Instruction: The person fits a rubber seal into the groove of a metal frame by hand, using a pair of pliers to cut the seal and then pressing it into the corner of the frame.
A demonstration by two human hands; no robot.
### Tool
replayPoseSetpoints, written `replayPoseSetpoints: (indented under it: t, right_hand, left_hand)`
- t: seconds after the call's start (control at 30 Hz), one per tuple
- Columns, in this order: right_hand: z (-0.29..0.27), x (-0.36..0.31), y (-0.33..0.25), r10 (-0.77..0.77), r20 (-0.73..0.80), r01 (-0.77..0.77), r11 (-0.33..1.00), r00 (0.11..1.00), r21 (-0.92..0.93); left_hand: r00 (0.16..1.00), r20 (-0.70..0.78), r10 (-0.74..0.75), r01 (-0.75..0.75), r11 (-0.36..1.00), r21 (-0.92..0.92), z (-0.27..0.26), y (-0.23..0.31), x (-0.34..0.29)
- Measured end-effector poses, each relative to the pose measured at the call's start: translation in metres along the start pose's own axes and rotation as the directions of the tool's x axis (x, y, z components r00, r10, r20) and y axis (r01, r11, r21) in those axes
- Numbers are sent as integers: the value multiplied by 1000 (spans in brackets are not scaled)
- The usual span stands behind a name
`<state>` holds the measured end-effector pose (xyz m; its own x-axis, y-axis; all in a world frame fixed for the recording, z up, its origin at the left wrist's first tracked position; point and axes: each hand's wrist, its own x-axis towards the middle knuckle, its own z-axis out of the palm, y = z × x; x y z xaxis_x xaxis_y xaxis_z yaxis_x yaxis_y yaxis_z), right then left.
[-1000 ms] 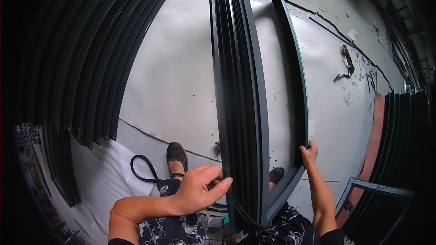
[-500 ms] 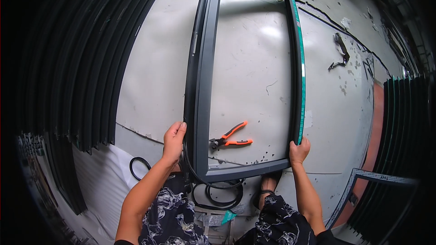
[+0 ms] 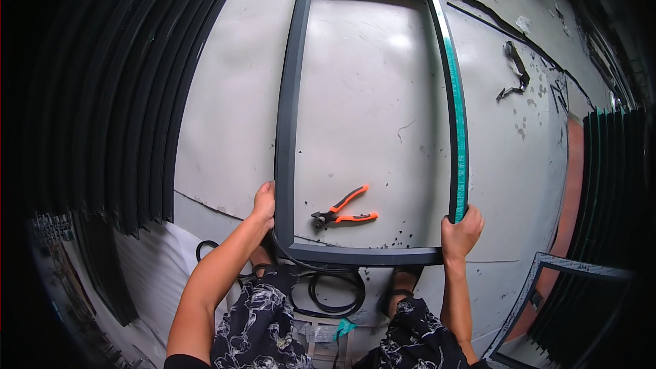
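A dark grey rectangular window frame stretches away from me, with green film along its right side. My left hand is closed around the near part of the left rail. On the right rail, close to the near corner, my right hand has its fingers wrapped round the edge. Through the frame's opening I see pliers with orange and black handles, lying spread on the pale surface. A black rubber strip lies in loops below the near rail, and part of it runs up beside my left hand.
Long dark profiles are stacked on the left above white sheeting. At right lie a crumpled black strip and more dark profiles. A smaller film-edged frame leans at the lower right. My feet are just below the near rail.
The window frame has tilted and come down toward the surface, so its whole far end now shows. Both hands have kept their hold and moved with it. The pliers stay where they were.
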<state>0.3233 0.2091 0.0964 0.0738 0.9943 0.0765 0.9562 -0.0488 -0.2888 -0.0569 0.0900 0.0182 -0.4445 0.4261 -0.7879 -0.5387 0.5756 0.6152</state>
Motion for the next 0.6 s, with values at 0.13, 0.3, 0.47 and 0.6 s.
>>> replayPoseSetpoints:
  t: [0.13,0.3,0.47,0.6]
  right_hand:
    - [-45,1,-19,-23,-22,22,1000,999,-21]
    - [-66,7,-34,-130,-92,129,991,987,-21]
    - [-11,87,13,-250,-106,246,968,962,-45]
    - [48,131,27,-254,49,256,965,966,-56]
  left_hand:
    - [996,63,-56,56,998,0,5,2,1]
    - [986,93,-136,137,991,-2,10,-10,6]
    - [997,69,-42,43,999,-7,34,-2,-1]
    - [999,40,31,-33,998,50,45,12,32]
